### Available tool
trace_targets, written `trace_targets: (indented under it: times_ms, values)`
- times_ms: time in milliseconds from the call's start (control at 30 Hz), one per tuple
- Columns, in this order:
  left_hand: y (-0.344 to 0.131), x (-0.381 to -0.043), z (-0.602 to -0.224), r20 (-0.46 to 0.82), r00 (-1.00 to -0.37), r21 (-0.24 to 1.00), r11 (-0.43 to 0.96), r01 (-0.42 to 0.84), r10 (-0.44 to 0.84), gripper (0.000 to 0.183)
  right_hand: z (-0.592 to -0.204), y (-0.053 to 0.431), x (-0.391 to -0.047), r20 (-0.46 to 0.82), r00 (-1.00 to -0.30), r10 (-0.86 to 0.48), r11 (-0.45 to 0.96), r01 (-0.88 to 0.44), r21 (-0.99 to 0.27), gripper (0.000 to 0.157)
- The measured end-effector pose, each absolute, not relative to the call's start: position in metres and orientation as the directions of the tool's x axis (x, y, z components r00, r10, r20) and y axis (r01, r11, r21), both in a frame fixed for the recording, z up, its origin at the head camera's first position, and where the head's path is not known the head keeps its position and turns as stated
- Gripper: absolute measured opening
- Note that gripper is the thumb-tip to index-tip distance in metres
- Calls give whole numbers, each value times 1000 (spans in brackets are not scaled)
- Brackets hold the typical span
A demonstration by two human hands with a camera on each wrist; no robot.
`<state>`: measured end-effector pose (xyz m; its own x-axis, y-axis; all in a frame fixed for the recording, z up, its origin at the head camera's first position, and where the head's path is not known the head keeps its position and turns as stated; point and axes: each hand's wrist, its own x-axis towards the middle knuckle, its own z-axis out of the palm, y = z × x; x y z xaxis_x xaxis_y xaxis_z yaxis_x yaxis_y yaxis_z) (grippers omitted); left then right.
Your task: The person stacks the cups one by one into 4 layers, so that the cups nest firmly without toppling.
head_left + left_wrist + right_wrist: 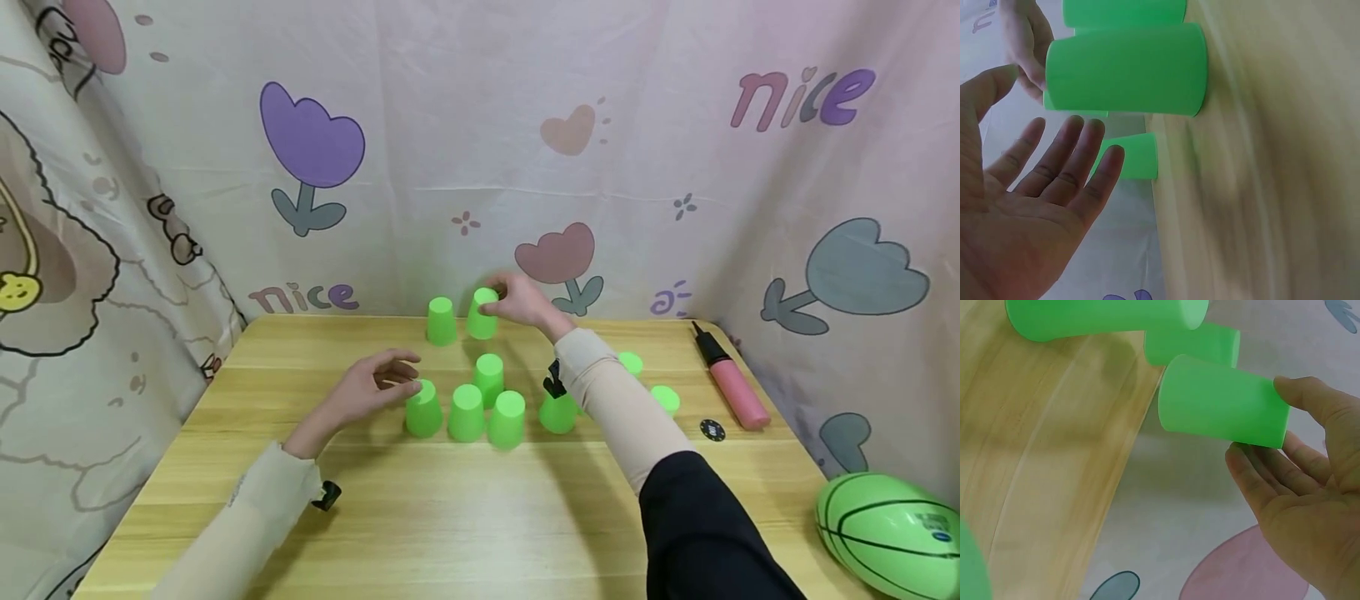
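Observation:
Toward the back of the table my right hand (528, 304) holds an upside-down green cup (482, 321) by its upper end. The right wrist view shows the thumb on one side of the held cup (1222, 403) and the fingers on the other. Another upturned green cup (441, 323) stands just left of it. My left hand (367, 387), fingers spread and relaxed, is beside the leftmost front cup (424, 412). In the left wrist view its palm faces that cup (1125, 69), holding nothing. More cups stand to its right: a front one (467, 414), another (507, 421) and one behind (489, 379).
Right of these, several more green cups (557, 414) stand partly hidden by my right forearm. A pink hand pump (735, 387) and a black round chip (712, 430) lie near the table's right edge. A green ball (892, 533) sits at the front right corner. A patterned curtain hangs behind.

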<state>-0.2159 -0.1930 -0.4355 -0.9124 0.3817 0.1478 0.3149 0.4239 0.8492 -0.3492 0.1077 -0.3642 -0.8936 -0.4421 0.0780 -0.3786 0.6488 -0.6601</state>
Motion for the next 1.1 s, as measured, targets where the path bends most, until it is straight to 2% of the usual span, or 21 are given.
trace_targets:
  times_ms: [667,1100]
  values:
    - [-185,-199,-448,164,-913,848,419,324,375,54,-382,93,-372,57,-897,-439,682,-373,-629,35]
    - [-187,-193,-454,157,-918,847,428,315,364,58,-398,88,-375,25,-896,-443,677,-352,-646,42]
